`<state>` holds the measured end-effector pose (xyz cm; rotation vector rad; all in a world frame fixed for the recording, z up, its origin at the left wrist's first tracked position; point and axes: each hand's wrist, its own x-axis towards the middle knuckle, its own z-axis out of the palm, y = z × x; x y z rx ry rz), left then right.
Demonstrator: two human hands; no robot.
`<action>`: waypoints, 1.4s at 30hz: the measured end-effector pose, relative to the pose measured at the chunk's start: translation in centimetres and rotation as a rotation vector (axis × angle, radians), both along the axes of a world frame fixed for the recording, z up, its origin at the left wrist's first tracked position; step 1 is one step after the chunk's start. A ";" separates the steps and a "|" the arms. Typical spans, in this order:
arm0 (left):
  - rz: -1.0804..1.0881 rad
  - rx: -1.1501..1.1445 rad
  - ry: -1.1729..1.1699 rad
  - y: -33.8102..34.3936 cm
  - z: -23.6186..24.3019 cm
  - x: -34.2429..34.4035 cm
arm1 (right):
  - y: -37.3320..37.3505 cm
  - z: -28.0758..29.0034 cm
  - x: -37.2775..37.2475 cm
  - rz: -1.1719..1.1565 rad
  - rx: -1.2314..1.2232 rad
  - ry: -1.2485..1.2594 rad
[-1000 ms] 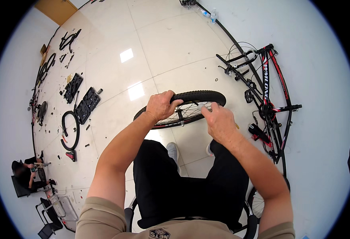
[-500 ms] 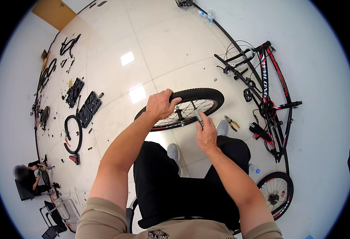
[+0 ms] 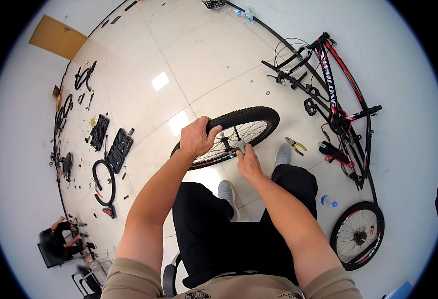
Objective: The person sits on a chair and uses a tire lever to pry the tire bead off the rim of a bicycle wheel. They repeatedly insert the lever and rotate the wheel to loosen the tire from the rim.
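A bicycle wheel (image 3: 251, 115) with a black knobbly tyre is held tilted in front of my knees. My left hand (image 3: 197, 138) grips its tyre at the upper left, with the thumb over the tread toward the spokes. In my right hand (image 3: 250, 163) is a screwdriver (image 3: 241, 144) with a pale grey-green handle. Its dark shaft points up and away across the spokes toward the rim's inner side, right of the hub (image 3: 225, 144). Whether the tip touches the rim or tyre cannot be made out.
Yellow-handled pliers (image 3: 295, 145) lie by my right shoe. A black and red bicycle frame (image 3: 331, 84), a bottle (image 3: 329, 201) and another wheel (image 3: 357, 235) are at the right. Open tool cases (image 3: 119, 149) and a loose tyre (image 3: 110, 187) lie left. Another person (image 3: 62, 241) sits far left.
My right hand and the screwdriver have shifted left, nearer the hub, and the shaft stands steeper. My left hand keeps its grip on the tyre. The whole view has turned slightly.
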<state>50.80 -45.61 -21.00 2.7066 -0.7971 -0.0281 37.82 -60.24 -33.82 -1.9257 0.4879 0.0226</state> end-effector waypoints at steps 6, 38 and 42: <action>0.002 0.001 -0.034 0.0 -0.5 -0.3 | 1.2 -1.5 1.8 -0.053 0.152 -0.051; 0.241 0.309 0.282 -3.0 2.5 1.9 | -2.0 2.8 4.2 -0.562 1.149 0.246; 0.256 0.244 0.260 -1.4 2.3 0.6 | -2.8 4.5 5.2 -0.688 1.515 0.098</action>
